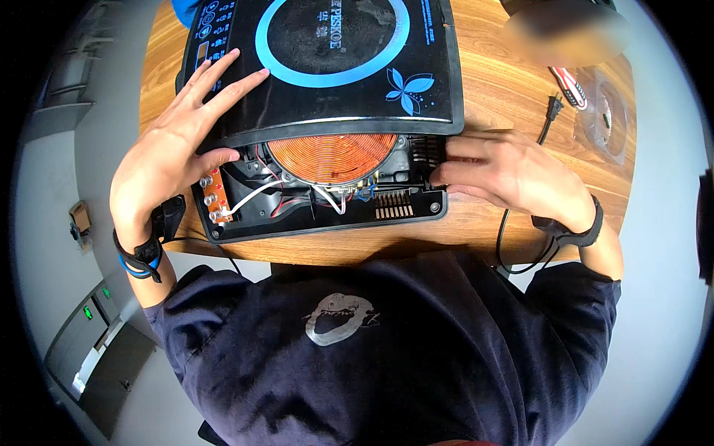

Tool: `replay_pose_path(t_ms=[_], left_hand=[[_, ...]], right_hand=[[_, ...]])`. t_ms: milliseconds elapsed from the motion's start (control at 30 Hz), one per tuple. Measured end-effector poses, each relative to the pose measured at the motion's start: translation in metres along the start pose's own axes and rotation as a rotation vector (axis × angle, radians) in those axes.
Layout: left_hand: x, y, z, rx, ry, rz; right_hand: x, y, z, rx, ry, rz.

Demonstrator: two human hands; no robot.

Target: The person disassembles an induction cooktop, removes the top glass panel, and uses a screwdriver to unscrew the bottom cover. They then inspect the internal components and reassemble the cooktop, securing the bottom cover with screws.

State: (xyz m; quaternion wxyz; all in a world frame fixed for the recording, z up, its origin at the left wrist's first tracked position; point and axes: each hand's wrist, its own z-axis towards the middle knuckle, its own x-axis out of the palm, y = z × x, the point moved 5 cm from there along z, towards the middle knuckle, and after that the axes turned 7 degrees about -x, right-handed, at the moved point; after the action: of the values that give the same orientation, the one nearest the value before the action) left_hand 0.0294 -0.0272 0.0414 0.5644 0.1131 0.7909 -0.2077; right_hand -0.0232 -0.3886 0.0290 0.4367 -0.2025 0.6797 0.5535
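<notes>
An opened induction cooker lies on a wooden table (513, 89). Its black glass top panel (327, 67) with a blue ring is slid back off the black base (327, 212), baring a copper coil (332, 156), wires and a small orange circuit board (216, 197). My left hand (178, 149) lies flat on the panel's left front corner, fingers spread, thumb at the panel's edge. My right hand (513, 171) rests at the right front corner, fingertips touching where the panel meets the base. Neither hand encloses anything.
A black power cord (520, 201) with its plug runs over the table's right side and off the front edge. A clear plastic bag (606, 119) and a red-and-white strip (571, 85) lie at the far right. Grey floor and a cabinet show at lower left.
</notes>
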Motion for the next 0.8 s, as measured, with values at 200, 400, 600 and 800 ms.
replay_pose_path(t_ms=[200, 400, 600, 800], left_hand=[[0.002, -0.001, -0.002, -0.003, -0.003, 0.014], [-0.001, -0.003, 0.001, -0.006, 0.000, 0.004], [-0.006, 0.013, -0.005, 0.029, 0.015, -0.127], [-0.004, 0.020, -0.009, 0.004, 0.025, -0.137]], right_hand=[[0.003, 0.002, -0.005, -0.015, 0.008, -0.079], [0.001, 0.008, -0.007, 0.038, 0.134, -0.135], [0.007, 0.003, -0.005, 0.098, -0.072, 0.187], [0.019, -0.006, -0.005, 0.377, -0.032, 0.379]])
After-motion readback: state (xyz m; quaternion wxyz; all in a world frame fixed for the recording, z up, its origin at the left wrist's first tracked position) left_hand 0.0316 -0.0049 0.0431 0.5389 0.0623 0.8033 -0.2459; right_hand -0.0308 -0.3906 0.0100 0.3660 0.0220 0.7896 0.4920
